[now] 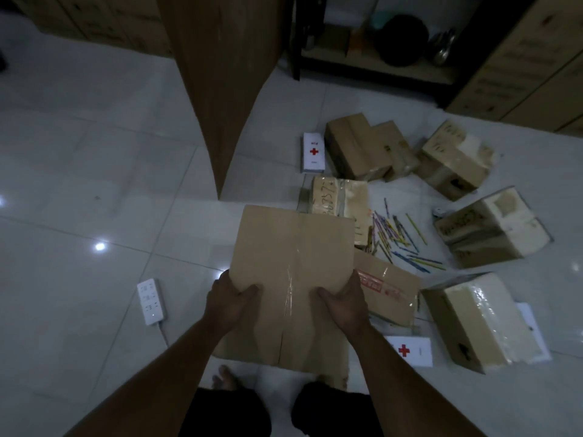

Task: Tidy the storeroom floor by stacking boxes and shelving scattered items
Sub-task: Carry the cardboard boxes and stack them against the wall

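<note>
At the far left, a white multi-socket power strip lies on the pale tiled floor, clear of the work.

In the centre, a large plain brown cardboard box with a clear-taped top seam is held just in front of the person's bare feet. Whether its underside touches the floor cannot be told. The left hand is clamped on the near-left part of the box and the right hand on the near-right part. Thumbs are laid on the top face; the fingers are hidden round the sides. The hands are kept apart, one on each side of the seam.

The step in hand is judged to be carrying or placing this box for stacking. An even grip on both sides is advised, with the top face kept level. The cable of the power strip is to be avoided.

The long axis of the box runs away from the person, along the taped seam, with the far end pointed towards a dark low shelf unit.

To the right, smaller taped cardboard boxes, scattered thin coloured sticks and two white red-cross packets are left on the floor.
</note>
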`<state>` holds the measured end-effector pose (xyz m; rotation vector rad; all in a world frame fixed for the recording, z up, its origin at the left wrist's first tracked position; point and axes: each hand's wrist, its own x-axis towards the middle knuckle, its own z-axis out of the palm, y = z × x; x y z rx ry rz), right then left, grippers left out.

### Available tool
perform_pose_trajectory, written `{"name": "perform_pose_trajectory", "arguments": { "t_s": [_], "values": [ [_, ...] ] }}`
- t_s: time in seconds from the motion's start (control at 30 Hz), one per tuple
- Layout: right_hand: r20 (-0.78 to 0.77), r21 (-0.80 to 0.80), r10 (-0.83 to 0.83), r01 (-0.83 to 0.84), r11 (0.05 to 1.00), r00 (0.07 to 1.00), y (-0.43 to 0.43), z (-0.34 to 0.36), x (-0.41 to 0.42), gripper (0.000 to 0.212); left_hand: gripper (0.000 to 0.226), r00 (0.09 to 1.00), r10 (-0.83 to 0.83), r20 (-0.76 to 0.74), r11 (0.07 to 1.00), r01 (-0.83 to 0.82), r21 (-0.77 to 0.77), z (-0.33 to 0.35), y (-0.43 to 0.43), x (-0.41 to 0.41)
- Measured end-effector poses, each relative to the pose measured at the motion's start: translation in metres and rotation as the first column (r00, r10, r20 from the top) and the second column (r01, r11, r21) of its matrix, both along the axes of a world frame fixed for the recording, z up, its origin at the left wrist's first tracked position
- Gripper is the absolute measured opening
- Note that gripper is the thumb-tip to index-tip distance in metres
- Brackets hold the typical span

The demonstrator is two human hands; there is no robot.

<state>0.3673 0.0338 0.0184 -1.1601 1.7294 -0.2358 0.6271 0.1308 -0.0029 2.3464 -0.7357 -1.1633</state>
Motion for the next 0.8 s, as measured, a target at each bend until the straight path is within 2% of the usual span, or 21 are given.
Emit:
{"name": "perform_pose_trajectory", "arguments": {
  "t_s": [0.23,0.37,0.57,0.8],
  "values": [
    [0.033,-0.102,-0.004,0.008,0.995,0.999,-0.001,0.157,-0.022,0.126,0.098,0.999,0.030,0.011,0.993,-0.029,-0.113,0.177,-0.013,-0.021],
    [0.036,-0.161,0.006,0.000,0.987,0.999,0.009,0.231,-0.038,0.131,0.097,0.997,-0.029,0.069,0.984,0.041,-0.172,0.253,-0.019,-0.038],
    [-0.010,-0.349,-0.009,0.005,0.937,1.000,0.022,0.299,-0.052,0.127,0.110,0.980,-0.118,0.161,0.949,0.159,-0.274,0.325,-0.030,-0.048],
    [-0.135,-0.473,-0.079,0.006,0.881,0.988,0.042,0.355,-0.084,0.107,0.112,0.946,-0.245,0.212,0.892,0.306,-0.333,0.377,-0.044,-0.077]
  ]
}}
